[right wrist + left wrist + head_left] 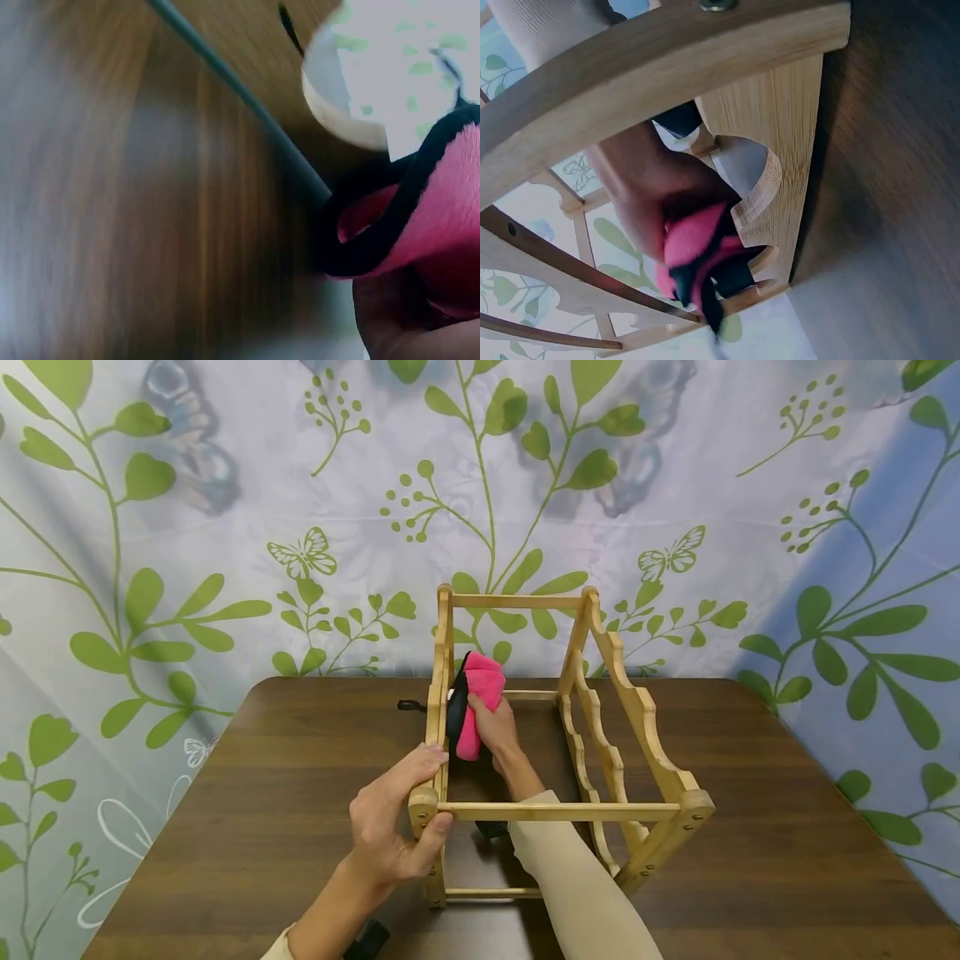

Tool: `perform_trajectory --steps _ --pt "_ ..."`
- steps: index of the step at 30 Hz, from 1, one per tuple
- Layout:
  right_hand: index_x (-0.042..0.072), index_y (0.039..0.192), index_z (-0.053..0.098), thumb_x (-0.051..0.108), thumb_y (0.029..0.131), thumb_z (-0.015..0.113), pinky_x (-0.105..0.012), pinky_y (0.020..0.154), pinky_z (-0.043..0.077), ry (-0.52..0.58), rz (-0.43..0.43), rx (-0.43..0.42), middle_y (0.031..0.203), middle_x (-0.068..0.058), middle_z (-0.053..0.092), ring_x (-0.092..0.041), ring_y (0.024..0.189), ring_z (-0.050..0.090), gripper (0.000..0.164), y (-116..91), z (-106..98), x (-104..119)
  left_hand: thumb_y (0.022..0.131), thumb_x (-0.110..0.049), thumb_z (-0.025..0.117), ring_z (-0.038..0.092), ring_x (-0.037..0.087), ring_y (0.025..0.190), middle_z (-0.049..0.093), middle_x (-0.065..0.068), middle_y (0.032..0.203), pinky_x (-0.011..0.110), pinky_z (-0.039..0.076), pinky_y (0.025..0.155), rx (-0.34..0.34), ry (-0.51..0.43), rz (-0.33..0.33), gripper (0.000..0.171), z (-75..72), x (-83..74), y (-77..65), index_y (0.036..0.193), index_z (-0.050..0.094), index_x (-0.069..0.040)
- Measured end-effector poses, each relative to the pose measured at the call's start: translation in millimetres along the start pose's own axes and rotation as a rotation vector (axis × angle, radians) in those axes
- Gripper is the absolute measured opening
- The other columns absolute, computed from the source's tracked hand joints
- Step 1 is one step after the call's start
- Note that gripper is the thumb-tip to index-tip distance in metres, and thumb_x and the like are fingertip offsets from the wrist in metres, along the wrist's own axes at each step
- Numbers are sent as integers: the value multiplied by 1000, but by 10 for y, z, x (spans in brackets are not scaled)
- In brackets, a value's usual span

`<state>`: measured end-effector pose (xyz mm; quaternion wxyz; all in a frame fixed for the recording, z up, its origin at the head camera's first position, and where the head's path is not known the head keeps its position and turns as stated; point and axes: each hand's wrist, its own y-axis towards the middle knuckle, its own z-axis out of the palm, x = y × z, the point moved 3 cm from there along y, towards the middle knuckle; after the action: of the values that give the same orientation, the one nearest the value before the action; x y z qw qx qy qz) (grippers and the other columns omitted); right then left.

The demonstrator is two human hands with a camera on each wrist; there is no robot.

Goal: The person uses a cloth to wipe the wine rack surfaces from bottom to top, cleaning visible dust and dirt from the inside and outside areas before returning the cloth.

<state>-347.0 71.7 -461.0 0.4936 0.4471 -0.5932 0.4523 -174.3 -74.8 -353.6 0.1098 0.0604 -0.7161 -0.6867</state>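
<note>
A light wooden rack [558, 812] with scalloped side rails, like a wine rack, stands on the table. My left hand [390, 818] grips its near left corner, thumb below the front bar and fingers on the left side's top rail. Reaching inside the frame, my right hand [497, 727] holds a folded pink cloth [483, 681] with black edging against the left side. The left wrist view shows the cloth [694, 240] beside the scalloped board [795, 135]. In the right wrist view, the cloth [442, 195] partly hides the fingers [382, 315].
The brown wooden table [262, 802] extends on both sides of the rack. Behind it hangs a leaf-and-butterfly patterned curtain [360, 527]. A black loop [410, 705] pokes out past the rack's left side. Crossbars [517, 602] span the rack's top.
</note>
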Motion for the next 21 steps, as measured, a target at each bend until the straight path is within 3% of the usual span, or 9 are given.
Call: perform_trajectory --steps 6,13,16,21 --pt "6 142 33 26 95 61 -41 101 42 22 -44 120 131 -16 51 -26 121 48 58 -62 239 66 95 -26 64 70 36 86 68 25 94 38 56 86 -1 -15 3 42 -2 11 15 95 61 16" --pt "7 140 37 35 90 66 -40 102 41 -102 -64 127 130 -13 55 -25 119 48 65 -96 286 53 96 -26 62 70 34 89 68 24 94 37 55 88 4 -16 6 42 7 19 19 95 61 16" --pt "5 135 43 34 90 65 -39 98 44 -156 -72 155 123 -12 58 -24 114 51 57 -100 270 44 97 -25 60 70 33 92 68 24 94 37 54 89 10 -15 3 41 0 23 23 95 61 16" --pt "3 119 51 15 89 59 -34 83 49 -139 -90 268 107 -10 60 -20 96 56 33 -109 231 50 97 -25 59 69 33 96 67 25 95 38 53 92 18 -20 -2 41 0 22 10 95 60 16"
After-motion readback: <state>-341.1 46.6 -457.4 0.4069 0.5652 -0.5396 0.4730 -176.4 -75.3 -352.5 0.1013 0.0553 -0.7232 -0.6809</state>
